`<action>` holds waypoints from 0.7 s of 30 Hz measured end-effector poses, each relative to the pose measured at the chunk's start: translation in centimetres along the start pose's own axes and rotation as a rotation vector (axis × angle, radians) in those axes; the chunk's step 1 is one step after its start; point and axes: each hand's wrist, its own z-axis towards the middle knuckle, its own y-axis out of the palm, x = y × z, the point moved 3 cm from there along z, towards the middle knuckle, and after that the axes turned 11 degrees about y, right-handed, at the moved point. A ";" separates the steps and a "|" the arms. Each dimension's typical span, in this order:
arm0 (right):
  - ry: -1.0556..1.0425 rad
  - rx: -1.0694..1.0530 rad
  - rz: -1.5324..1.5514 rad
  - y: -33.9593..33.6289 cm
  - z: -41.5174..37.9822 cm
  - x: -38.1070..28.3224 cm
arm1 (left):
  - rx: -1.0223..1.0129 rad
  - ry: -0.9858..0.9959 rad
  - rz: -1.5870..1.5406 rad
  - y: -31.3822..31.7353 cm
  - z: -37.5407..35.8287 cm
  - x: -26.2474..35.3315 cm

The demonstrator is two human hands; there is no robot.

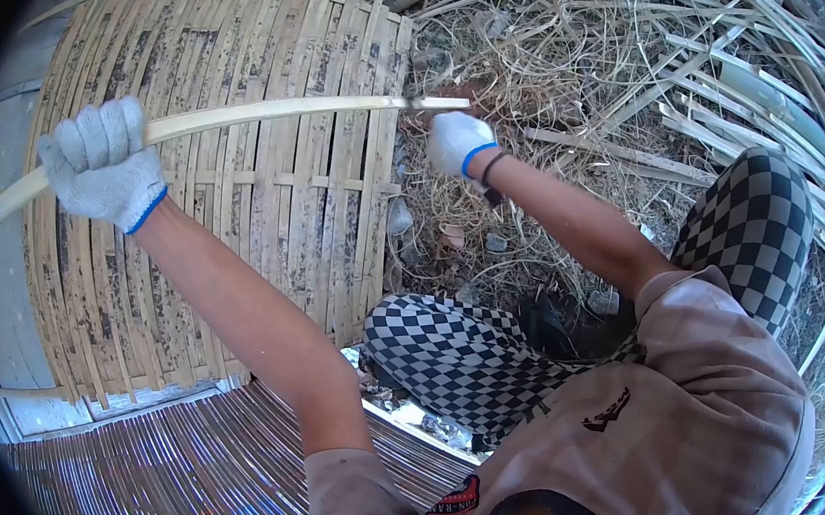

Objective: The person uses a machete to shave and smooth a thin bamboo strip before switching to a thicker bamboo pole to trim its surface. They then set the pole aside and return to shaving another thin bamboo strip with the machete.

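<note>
A long pale bamboo strip (276, 109) stretches across the upper view, bending down toward the left edge. My left hand (106, 161), in a white knit glove with a blue cuff, has its fingers wrapped round the strip. My right hand (459, 142), gloved the same way, is just below the strip's right end. A dark, thin shape, blurred, crosses the strip near that hand; I cannot make out what it is. The right hand's fingers are turned away and partly hidden.
A woven bamboo panel (267, 212) lies beneath the strip. Thin shavings (533, 64) cover the ground at the upper right, with split bamboo pieces (767, 89) beyond. A ribbed brown mat (185, 482) is at the lower left. My checkered trouser legs are folded in front.
</note>
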 end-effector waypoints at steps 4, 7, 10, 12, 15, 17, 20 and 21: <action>-0.058 0.289 0.262 -4.2 -2.3 -4.7 | -0.029 -0.032 -0.039 0.2 0.4 -0.1; -0.101 0.311 0.297 -1.4 -0.8 -1.8 | -0.084 -0.072 -0.110 0.7 0.9 -0.5; 0.166 0.046 0.126 7.5 2.7 9.1 | 0.171 0.054 0.171 4.0 0.5 -1.0; 0.085 0.080 -0.029 7.9 2.7 9.7 | 0.230 0.086 0.287 4.8 0.4 -1.0; -0.148 0.015 -0.327 4.5 2.1 3.9 | 0.085 0.018 0.204 3.4 0.8 -0.6; 0.020 0.149 0.046 1.1 0.6 1.2 | 0.057 0.007 0.151 3.0 0.8 -0.7; 0.002 0.289 0.287 0.1 -0.4 1.0 | 0.036 -0.005 0.123 2.5 1.0 -0.6; -0.052 0.308 0.320 -0.2 -0.7 1.5 | -0.009 -0.032 0.065 2.5 1.2 -0.7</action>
